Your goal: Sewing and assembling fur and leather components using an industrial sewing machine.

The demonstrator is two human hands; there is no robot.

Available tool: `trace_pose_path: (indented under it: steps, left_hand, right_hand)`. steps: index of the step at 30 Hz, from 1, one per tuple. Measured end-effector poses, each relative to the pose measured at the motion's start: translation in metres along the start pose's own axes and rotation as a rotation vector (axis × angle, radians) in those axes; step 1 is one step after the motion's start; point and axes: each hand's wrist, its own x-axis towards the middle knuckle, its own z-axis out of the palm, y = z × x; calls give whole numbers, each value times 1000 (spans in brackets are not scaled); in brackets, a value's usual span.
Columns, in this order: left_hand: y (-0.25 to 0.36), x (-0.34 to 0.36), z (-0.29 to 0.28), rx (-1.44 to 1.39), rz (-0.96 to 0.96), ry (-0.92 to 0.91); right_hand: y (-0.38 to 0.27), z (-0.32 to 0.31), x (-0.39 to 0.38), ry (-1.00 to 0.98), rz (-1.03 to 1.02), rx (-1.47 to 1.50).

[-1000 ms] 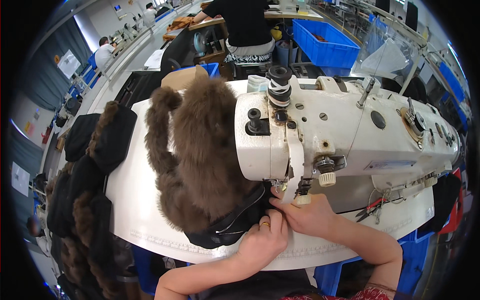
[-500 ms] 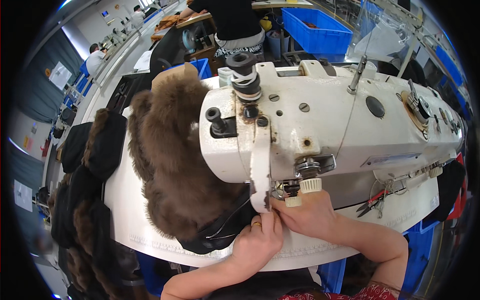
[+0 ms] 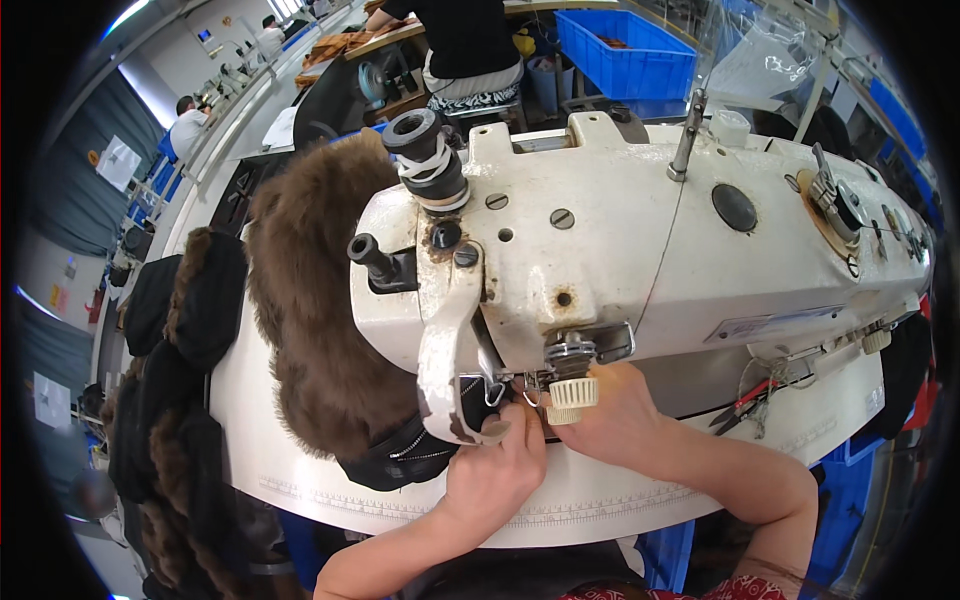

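A white industrial sewing machine [image 3: 640,240] fills the middle of the view on a white table [image 3: 600,500]. Brown fur trim [image 3: 320,330] with a black zippered fabric piece [image 3: 400,460] lies under the machine's head. My left hand [image 3: 495,470] pinches the black fabric just below the needle area, fingertips pressed at the presser foot. Partly hidden behind the machine's head, my right hand [image 3: 610,415] rests on the fabric beside the needle, under a cream knob [image 3: 566,398].
A pile of dark fur and black pieces [image 3: 170,400] hangs off the table's left side. Red-handled snips [image 3: 745,405] lie at the right under the machine arm. Blue bins [image 3: 625,50] and a seated person [image 3: 455,45] are behind; other people work far left.
My head has dropped closer to the machine, which now looks much larger. Both hands stay at the needle area, the left one drawn closer in to the presser foot.
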Motion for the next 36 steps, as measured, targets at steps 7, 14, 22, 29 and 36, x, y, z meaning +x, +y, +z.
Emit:
trace_pose_path:
  steps: [7,14,22,29,36]
  left_hand:
    - [0,3,5,15,-22,-39]
    - [-4,5,10,63,-53,-17]
    - [-32,-3,-59,-379,-247,161]
    - [-55,26,-50,-231,96,-110]
    - [-95,45,-65,-278,197,-558]
  right_hand:
    - [3,-3,5,-15,26,60]
    - [4,-5,12,-25,18,122]
    - [8,2,19,-12,-5,184]
    - [10,-2,21,-20,23,262]
    - [11,2,23,-81,-59,142]
